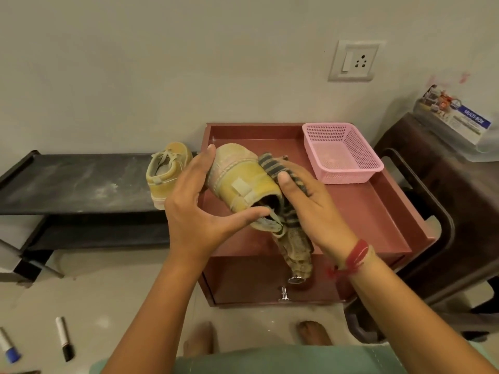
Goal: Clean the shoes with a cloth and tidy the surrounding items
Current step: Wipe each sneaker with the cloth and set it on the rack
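Green garment (283,360) is seen lowest in view. Above red cabinet (364,211), shoe (240,176) is gripped by left hand (194,211), thumb and curled fingers round it; striped cloth (270,164) is pinched against it by right hand (310,211). On black rack (67,179), second shoe (167,174) is stood.

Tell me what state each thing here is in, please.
Held shoe: dusty, lifted, gripped by left hand.
Cloth: pressed against held shoe by right hand.
Second shoe: standing upright on black rack.
Basket: upright on red cabinet.
Black marker: capped, on floor.
Blue marker: capped, on floor.
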### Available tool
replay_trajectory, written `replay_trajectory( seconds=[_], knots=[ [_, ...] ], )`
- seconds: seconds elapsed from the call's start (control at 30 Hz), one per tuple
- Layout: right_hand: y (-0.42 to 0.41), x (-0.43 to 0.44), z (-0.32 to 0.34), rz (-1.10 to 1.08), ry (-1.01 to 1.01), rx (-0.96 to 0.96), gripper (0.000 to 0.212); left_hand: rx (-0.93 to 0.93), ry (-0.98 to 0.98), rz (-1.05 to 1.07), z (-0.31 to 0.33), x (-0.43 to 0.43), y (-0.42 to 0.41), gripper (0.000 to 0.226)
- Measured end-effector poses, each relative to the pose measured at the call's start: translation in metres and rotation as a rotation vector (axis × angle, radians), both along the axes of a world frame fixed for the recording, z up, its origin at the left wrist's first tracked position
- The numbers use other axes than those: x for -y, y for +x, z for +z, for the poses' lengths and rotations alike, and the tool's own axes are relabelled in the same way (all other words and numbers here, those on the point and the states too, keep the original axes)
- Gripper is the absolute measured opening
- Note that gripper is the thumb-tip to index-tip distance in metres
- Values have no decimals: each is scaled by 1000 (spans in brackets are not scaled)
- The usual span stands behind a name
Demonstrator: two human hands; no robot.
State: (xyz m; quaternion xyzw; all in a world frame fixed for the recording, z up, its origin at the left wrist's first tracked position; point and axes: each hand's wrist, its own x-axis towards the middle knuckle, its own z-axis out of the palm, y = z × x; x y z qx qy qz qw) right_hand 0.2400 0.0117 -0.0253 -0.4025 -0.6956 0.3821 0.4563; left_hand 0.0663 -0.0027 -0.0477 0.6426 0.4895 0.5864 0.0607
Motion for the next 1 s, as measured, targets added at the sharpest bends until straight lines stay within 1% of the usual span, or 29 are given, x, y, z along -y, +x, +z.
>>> replay_trajectory(
  seconds=[0.03,0.1,0.13,0.23,0.27,0.3,0.37,0.4,0.43,0.5,0.53,0.57,0.63,0.67,0.8,0.9,0.93,1.0],
  knots=[
    [-1,2,1,21,14,-1,46,-31,12,6,0,0,-2,105],
    [-4,12,3,146,58,42,34,-60,13,2,-1,1,-5,104],
    [-5,12,2,174,61,55,34,-65,8,-1,-1,1,-5,105],
    [-5,1,5,47,-7,20,48,-55,0,8,1,0,-5,105],
    [-6,2,6,23,-21,28,49,-51,3,7,1,1,-4,105],
    [-7,4,7,28,-8,42,46,-50,9,2,1,1,-4,104],
    [-11,13,8,159,70,107,37,-44,10,-10,2,1,-5,99],
    [-12,14,7,208,76,119,37,-33,2,-14,2,1,-6,98],
    [-12,10,6,197,52,85,40,-14,-11,-15,3,1,-6,98],
    [-10,2,6,100,-36,-8,50,35,-33,-9,4,3,-6,100],
    [-10,2,5,87,-49,-17,51,44,-34,-9,4,3,-6,100],
    [-11,4,3,96,-38,-9,48,39,-28,-15,3,3,-7,99],
    [-12,9,-1,182,2,23,37,13,-18,-21,2,2,-10,98],
    [-14,10,-2,212,14,35,35,0,-16,-18,1,2,-11,98],
    [-15,6,-1,138,-41,-62,38,-7,-9,1,1,1,-13,100],
    [-13,14,-8,256,23,-5,36,-33,4,-2,0,1,-13,95],
    [-13,14,-9,260,31,-22,36,-31,2,-2,0,1,-14,94],
    [-11,10,-9,189,-1,-106,38,11,-9,2,1,2,-14,97]
  ],
)
